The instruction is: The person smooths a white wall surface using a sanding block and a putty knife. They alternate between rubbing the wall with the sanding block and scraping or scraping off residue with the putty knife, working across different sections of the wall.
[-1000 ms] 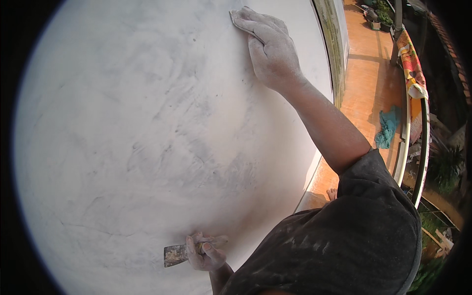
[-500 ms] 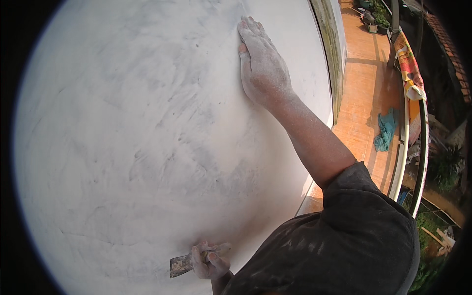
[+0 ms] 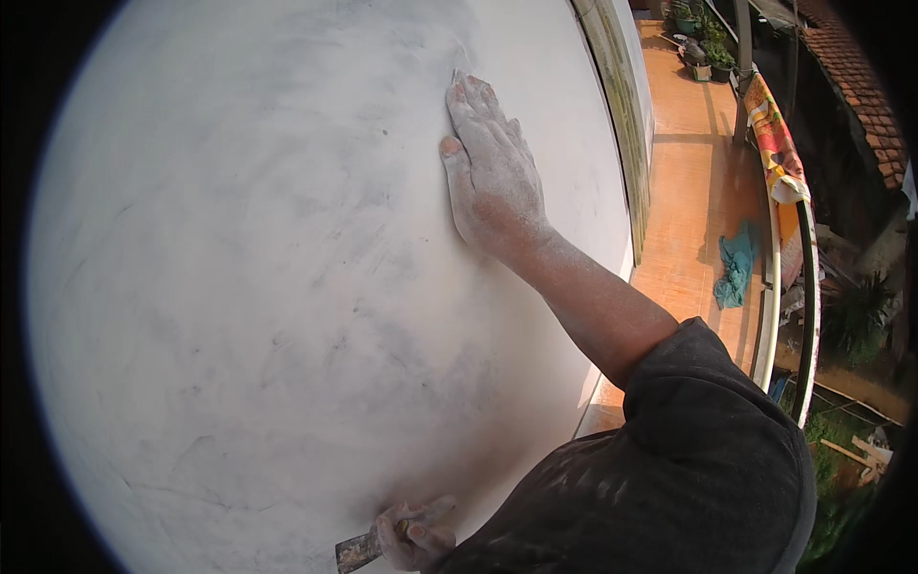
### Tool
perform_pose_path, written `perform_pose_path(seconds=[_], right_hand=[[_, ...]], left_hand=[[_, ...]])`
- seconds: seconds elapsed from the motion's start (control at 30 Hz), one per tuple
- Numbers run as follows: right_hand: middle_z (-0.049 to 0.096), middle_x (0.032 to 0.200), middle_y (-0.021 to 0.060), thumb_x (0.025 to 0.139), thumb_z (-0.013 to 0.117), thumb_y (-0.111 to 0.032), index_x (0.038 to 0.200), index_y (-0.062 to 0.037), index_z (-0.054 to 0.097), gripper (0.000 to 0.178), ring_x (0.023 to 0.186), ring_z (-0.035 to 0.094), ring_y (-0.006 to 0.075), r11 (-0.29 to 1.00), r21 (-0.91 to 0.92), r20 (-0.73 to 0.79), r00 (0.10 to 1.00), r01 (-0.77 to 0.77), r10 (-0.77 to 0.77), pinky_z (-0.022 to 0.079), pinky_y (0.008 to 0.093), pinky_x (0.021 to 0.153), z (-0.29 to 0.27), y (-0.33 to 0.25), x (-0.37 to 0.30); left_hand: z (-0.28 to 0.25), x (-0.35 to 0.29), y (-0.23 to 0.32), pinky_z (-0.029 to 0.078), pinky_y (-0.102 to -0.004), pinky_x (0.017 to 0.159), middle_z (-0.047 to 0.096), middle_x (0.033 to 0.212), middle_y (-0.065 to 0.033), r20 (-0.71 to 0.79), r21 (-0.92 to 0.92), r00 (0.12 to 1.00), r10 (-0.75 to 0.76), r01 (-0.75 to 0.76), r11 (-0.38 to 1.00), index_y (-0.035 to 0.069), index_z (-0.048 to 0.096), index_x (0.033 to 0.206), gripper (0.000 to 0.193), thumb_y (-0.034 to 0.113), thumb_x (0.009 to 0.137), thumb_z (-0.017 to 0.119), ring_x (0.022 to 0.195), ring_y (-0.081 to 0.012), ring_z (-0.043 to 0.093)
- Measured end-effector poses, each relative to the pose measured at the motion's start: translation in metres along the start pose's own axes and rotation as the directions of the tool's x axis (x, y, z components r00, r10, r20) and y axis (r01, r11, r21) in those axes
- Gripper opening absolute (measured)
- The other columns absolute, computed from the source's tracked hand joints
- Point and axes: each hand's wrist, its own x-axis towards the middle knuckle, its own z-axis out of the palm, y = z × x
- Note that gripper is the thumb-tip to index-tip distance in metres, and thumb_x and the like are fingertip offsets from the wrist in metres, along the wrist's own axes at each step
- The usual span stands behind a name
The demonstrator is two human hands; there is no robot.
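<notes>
A large white wall (image 3: 268,287), smeared with grey patches, takes up most of the view. My right hand (image 3: 492,177) lies flat against its upper part, coated in white dust, fingers stretched out and thumb apart. Whether anything thin lies under the palm, I cannot tell. At the bottom, my left hand (image 3: 413,538), also dusty, is closed around a putty knife (image 3: 357,553). The knife's stained, flat blade points left, close to the wall; its handle is mostly hidden by my fingers.
Right of the wall runs a weathered wooden frame (image 3: 620,105), then an orange tiled floor (image 3: 684,191) with a teal cloth (image 3: 735,268) on it. A railing (image 3: 811,316) with a colourful cloth (image 3: 776,134) borders the floor. Potted plants (image 3: 712,48) stand at the far end.
My right hand has slid down and slightly left along the wall, its thumb spreading further. My left hand and the putty knife have moved a little lower in view. The view has shifted slightly.
</notes>
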Motion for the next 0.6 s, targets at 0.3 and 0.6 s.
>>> perform_pose_path(seconds=[0.3, 0.6], right_hand=[[0.019, 0.170, 0.0112, 0.109, 0.033, -0.030, 0.160, -0.0029, 0.024, 0.059, 0.158, 0.012, 0.0285, 0.997, 0.039, -0.002, 0.998, -0.065, 0.065, 0.008, 0.0567, 0.127, -0.006, 0.003, 0.031], [0.026, 0.168, 0.0113, 0.109, 0.031, -0.027, 0.160, -0.0055, 0.028, 0.055, 0.158, 0.016, 0.0297, 0.999, 0.030, 0.005, 0.999, -0.036, 0.036, 0.010, 0.0581, 0.126, -0.011, 0.008, 0.037]], left_hand=[[-0.009, -0.012, -0.005, 0.048, -0.0310, 0.054, 0.062, 0.105, -0.0135, 0.038, 0.014, 0.994, 0.101, -0.102, 0.995, 0.005, 0.044, 0.147, 0.055, 0.037, 0.105, 0.058, 0.063, -0.0179, 0.055], [0.009, -0.001, 0.018, 0.043, -0.0321, 0.053, 0.059, 0.076, -0.0095, -0.113, 0.152, 0.980, 0.161, -0.143, 0.978, 0.002, 0.061, 0.093, 0.049, 0.049, 0.101, 0.050, 0.065, -0.0202, 0.055]])
